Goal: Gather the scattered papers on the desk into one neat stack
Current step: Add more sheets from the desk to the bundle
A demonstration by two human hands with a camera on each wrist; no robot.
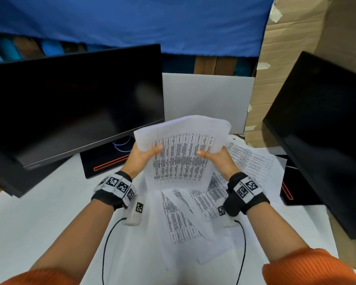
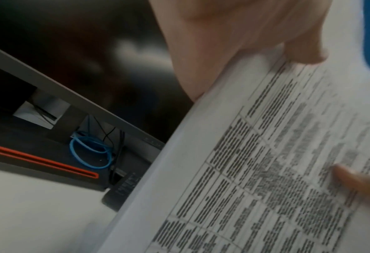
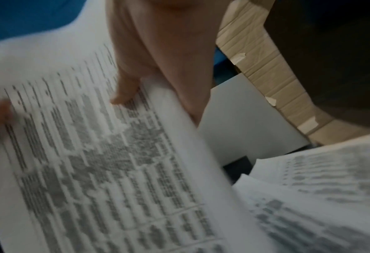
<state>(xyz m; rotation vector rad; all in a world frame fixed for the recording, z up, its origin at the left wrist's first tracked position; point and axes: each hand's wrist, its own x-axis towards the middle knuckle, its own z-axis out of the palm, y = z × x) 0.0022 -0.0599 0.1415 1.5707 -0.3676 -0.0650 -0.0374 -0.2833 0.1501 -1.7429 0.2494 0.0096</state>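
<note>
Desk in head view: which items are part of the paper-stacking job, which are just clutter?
Job:
held sheets, gripped by left hand and right hand
loose papers lying askew on the desk

Clutter:
left monitor
right monitor
blue cable
cardboard
white board

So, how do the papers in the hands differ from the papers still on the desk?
The held papers are lifted and gripped by the left hand and right hand; the desk papers lie flat. The held papers are roughly squared together; the desk papers fan out at angles. Both are white sheets with printed tables.
</note>
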